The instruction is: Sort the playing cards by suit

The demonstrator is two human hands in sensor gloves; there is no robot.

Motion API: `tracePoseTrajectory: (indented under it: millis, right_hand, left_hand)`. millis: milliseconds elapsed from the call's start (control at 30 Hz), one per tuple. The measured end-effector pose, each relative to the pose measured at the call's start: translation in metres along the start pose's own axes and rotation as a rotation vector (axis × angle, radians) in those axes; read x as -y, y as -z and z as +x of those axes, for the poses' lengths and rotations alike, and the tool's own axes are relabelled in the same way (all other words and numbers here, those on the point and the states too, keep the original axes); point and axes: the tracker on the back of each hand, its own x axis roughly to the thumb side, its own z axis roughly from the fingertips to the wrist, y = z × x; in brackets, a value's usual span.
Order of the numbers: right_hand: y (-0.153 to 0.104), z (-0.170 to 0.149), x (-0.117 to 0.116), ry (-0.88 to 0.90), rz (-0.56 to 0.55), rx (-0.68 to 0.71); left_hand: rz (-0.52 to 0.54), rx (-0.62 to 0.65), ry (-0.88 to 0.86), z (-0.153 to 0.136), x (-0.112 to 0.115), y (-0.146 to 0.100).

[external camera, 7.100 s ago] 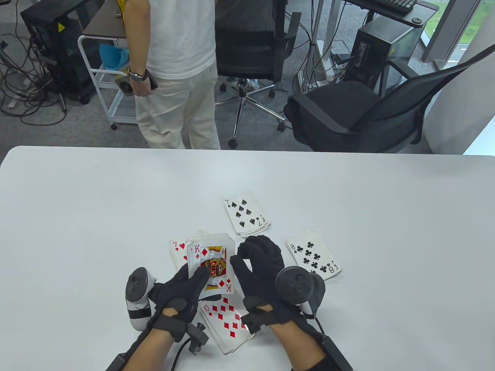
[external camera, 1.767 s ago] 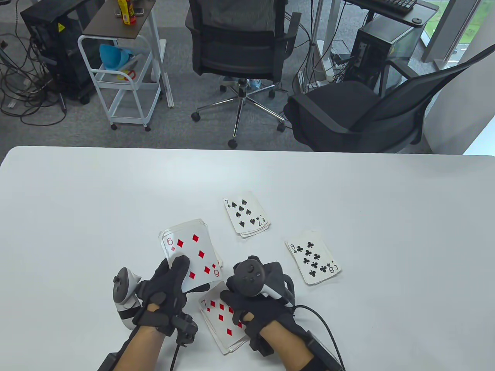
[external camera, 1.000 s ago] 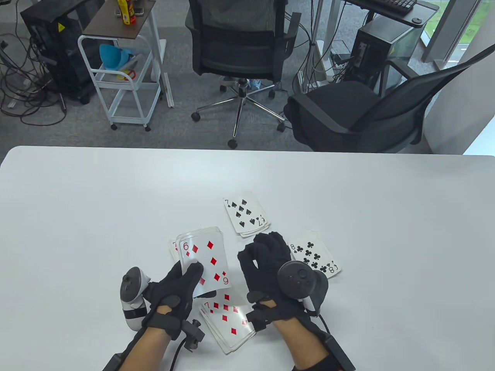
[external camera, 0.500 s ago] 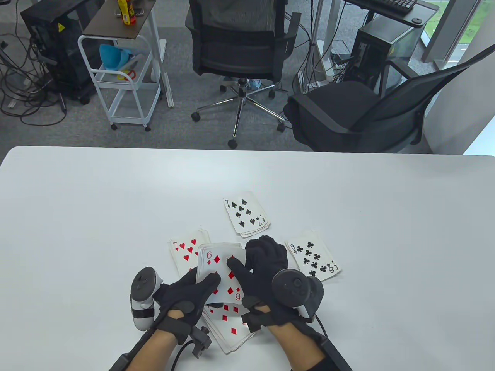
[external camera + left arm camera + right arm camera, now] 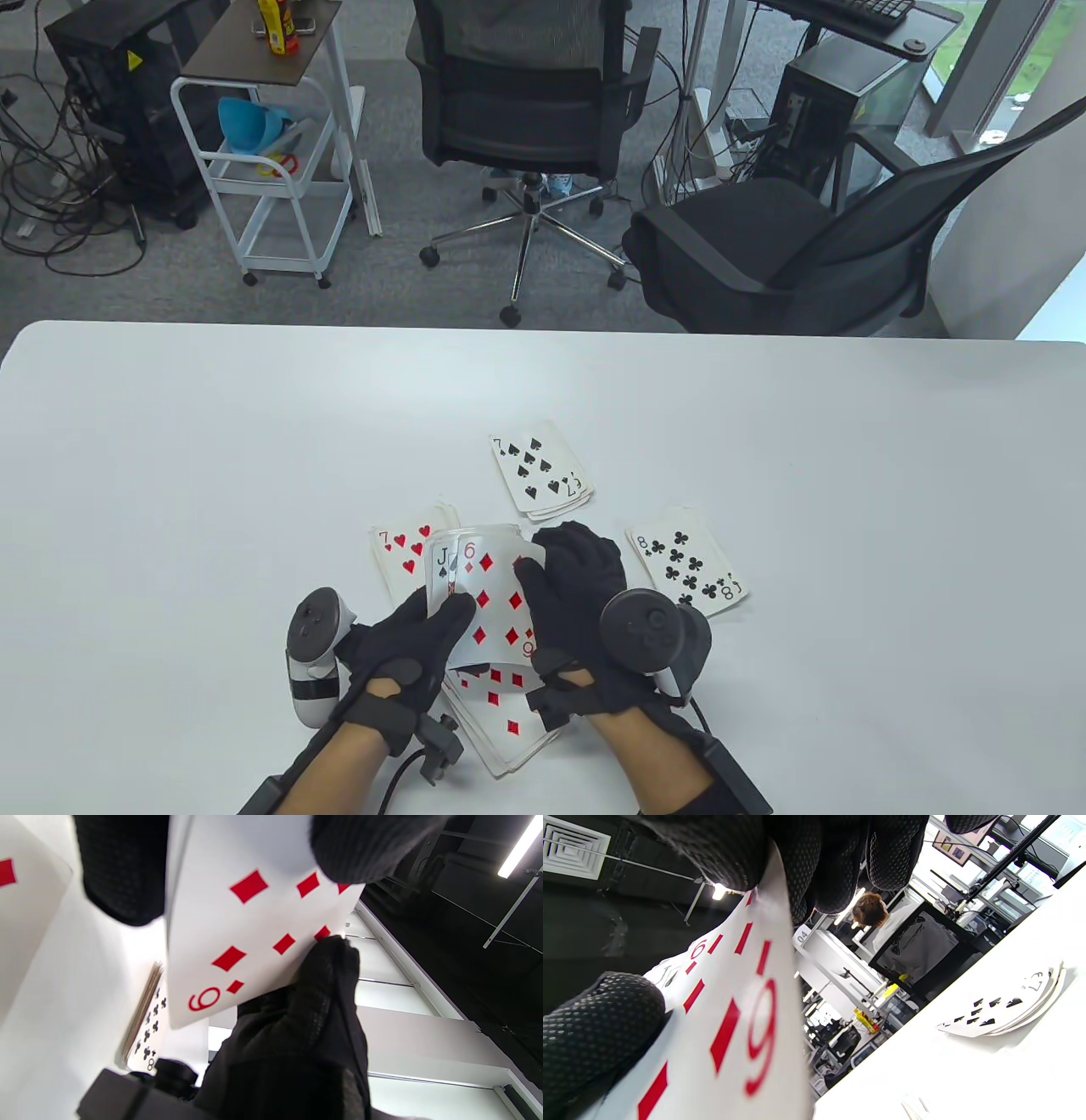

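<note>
The left hand (image 5: 407, 645) is gripping the deck (image 5: 458, 586) above the white table (image 5: 212, 475), while right hand (image 5: 577, 594) fingers are pinching the six of diamonds (image 5: 496, 607) off its right side

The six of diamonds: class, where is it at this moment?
In the table view the six of diamonds is held off the table, pinched by the left hand and right hand, above the diamond pile, right of the seven of hearts.
</note>
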Motion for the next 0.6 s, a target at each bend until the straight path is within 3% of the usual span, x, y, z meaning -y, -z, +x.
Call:
tracePoseTrajectory:
  millis: [267,467,533,600]
  right_hand:
    - [0.003,-0.009,0.004,-0.018,0.005,-0.04]
    - [0.009,-0.024,0.018,-0.026,-0.044,-0.111]
    - [0.012,-0.029,0.019,-0.018,0.008,-0.154]
    - [0.015,-0.031,0.013,-0.027,0.146,-0.183]
  left_hand:
    - [0.036,0.024,-0.031,0.005,-0.007,-0.002]
    - [0.129,0.14,-0.076,0.023,-0.027,-0.008]
    - [0.157,0.169,-0.114,0.027,-0.032,-0.01]
    - [0.173,0.185,-0.143,0.029,-0.036,-0.011]
